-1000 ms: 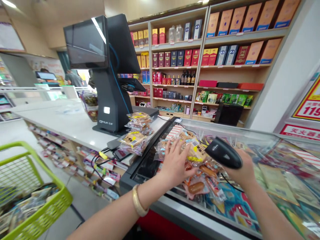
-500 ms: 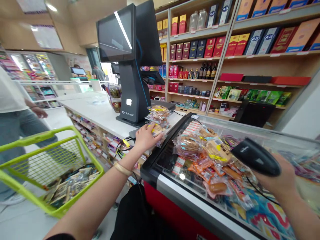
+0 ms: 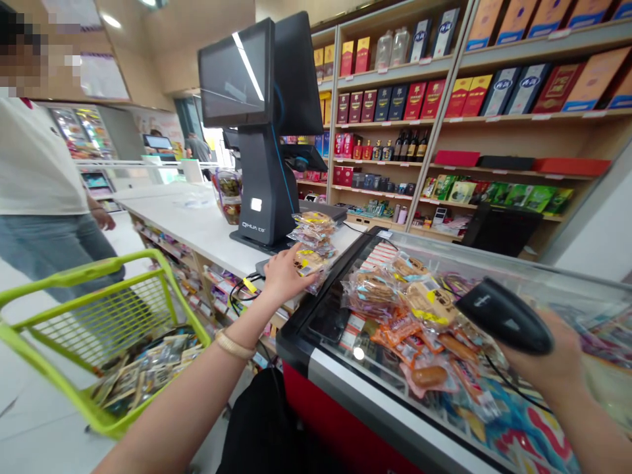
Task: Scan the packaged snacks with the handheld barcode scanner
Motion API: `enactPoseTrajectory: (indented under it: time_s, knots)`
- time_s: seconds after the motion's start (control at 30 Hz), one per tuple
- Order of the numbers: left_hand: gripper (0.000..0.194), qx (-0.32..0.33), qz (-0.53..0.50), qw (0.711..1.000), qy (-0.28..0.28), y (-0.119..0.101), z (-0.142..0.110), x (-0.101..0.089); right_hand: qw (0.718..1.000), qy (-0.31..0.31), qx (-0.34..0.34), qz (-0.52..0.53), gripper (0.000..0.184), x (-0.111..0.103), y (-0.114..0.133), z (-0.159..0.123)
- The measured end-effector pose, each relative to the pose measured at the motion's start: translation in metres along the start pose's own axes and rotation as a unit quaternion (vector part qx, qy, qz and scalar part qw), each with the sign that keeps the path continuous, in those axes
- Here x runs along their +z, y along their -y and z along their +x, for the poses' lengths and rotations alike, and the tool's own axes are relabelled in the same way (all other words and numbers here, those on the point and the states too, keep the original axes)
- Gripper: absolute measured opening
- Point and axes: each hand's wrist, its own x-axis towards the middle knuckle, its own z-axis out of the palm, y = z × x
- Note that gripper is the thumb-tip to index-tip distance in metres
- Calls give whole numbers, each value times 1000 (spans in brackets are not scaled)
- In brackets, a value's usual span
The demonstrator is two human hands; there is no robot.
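My left hand (image 3: 282, 275) reaches to a stack of clear snack packets (image 3: 312, 242) on the white counter (image 3: 197, 227), its fingers closed on the lowest packet's near edge. My right hand (image 3: 546, 359) grips a black barcode scanner (image 3: 503, 316) above the glass top of a display case (image 3: 375, 395). A heap of snack and sausage packets (image 3: 409, 316) lies on that glass between my hands. A gold bangle sits on my left wrist.
A black checkout terminal (image 3: 261, 131) stands on the counter behind the stack. A green shopping basket (image 3: 93, 329) with packets is at the lower left, and a person in a white shirt (image 3: 39, 171) stands beyond it. Shelves of boxes and bottles (image 3: 444, 99) fill the back wall.
My left hand left the heap on the glass and went left to the stack on the counter. A person in a white shirt has come into view at the left.
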Motion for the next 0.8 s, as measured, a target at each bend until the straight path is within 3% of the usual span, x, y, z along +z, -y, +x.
enactPoseTrajectory:
  time_s: [0.13, 0.27, 0.47, 0.67, 0.8]
  knots:
    - [86, 104, -48, 987, -110, -4, -6, 1, 1000, -8, -26, 2, 27, 0, 6, 5]
    - [84, 199, -78, 963, -164, -25, -14, -5, 999, -20, -46, 18, 29, -2, 15, 14]
    - [86, 298, -125, 933, -156, -81, -20, -12, 995, 20, -58, 76, 18, -10, 38, 30]
    - [85, 366, -129, 911, -138, -135, -16, -8, 990, 86, -27, 111, 25, -10, 53, 34]
    - [87, 381, -129, 908, -118, -154, -18, -5, 986, 129, -6, 108, 30, -9, 54, 34]
